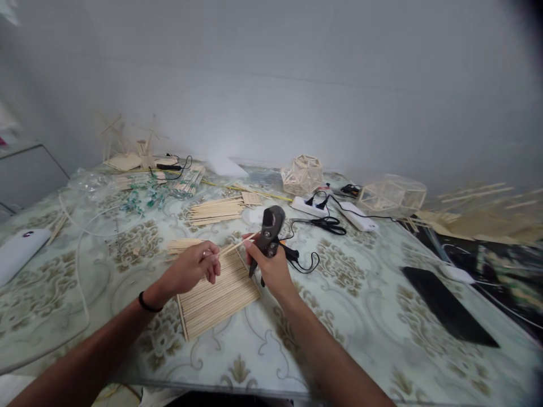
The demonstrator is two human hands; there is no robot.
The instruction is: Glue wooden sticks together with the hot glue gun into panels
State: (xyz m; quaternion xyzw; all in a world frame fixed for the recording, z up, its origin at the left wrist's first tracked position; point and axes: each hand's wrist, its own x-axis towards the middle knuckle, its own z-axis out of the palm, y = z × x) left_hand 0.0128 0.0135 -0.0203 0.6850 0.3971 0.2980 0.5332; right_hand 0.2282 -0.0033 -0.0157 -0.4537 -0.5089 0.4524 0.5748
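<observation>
My left hand [195, 267] is closed, pinching a thin wooden stick [236, 245] that reaches right toward my other hand. My right hand [271, 268] grips a black glue gun [268, 233], its nozzle pointing down at the right edge of a flat panel of glued wooden sticks [214, 294]. The panel lies on the patterned table cover, partly under my left hand. A black cord [303, 261] runs from the gun toward the back of the table.
A pile of loose sticks [216, 210] lies behind the panel. Further back stand a white power strip [309, 207], two stick polyhedra [302, 174], a stick model [127, 152] and green bits [146, 198]. A black sheet [447, 305] lies right, a white device [19, 251] left.
</observation>
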